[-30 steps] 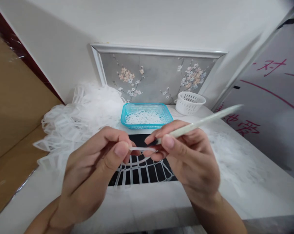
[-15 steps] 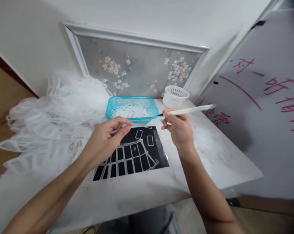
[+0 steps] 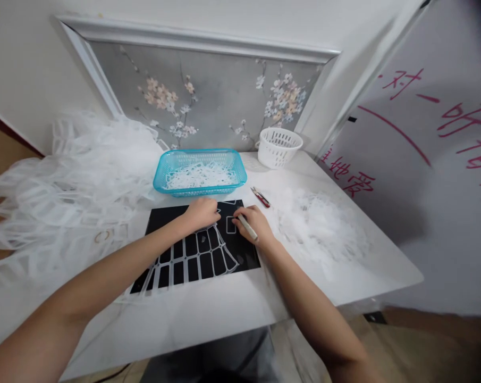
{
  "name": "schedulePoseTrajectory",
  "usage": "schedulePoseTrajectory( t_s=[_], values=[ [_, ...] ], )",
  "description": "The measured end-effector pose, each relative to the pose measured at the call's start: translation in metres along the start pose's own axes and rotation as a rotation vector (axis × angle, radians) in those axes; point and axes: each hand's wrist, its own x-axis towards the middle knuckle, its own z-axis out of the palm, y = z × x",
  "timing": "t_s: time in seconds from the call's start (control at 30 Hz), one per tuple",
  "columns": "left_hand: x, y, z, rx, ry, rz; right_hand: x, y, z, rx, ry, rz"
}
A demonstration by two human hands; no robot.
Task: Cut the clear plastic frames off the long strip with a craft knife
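Note:
My right hand (image 3: 258, 224) is closed round a slim pale-handled tool (image 3: 247, 227), a dark tip having shown on it earlier. The tool's working end is hidden by my fingers over the black mat (image 3: 246, 257). My left hand (image 3: 202, 214) rests at the mat's upper edge, fingers curled together; what they pinch, if anything, is hidden. Below it lies a translucent white grid sheet (image 3: 185, 260) with rounded openings. A small white rectangular outline (image 3: 231, 224) sits on the mat between my hands.
A blue basket (image 3: 200, 190) holds many thin white pieces. Behind stands a white perforated basket (image 3: 279, 149). Red-handled snips (image 3: 261, 197) lie right of the mat. White netlike material is heaped at left (image 3: 100, 165), with a filmy pile (image 3: 320, 223) at right on the table (image 3: 176, 319).
Both hands have come down onto the mat and closer together. The tool has swung from pointing left to angled over the mat. The camera view has shifted, and the snips now show.

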Motion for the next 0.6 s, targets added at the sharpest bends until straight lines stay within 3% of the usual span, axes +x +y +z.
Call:
schedulePoseTrajectory(
  t_s=[0.17,0.37,0.5,0.6],
  values=[
    [0.02,0.006,-0.002,0.035,0.041,0.037,0.005,0.001,0.013,-0.072,-0.079,-0.114],
    [0.034,-0.001,0.007,0.048,0.01,0.122,0.001,0.004,0.007,-0.044,-0.028,-0.073],
    [0.033,-0.011,0.012,0.066,-0.018,0.17,0.012,0.001,-0.017,0.123,0.289,0.018],
    [0.033,-0.016,0.015,0.104,-0.022,0.186,0.052,-0.014,-0.027,0.249,0.507,0.004]
  ],
)
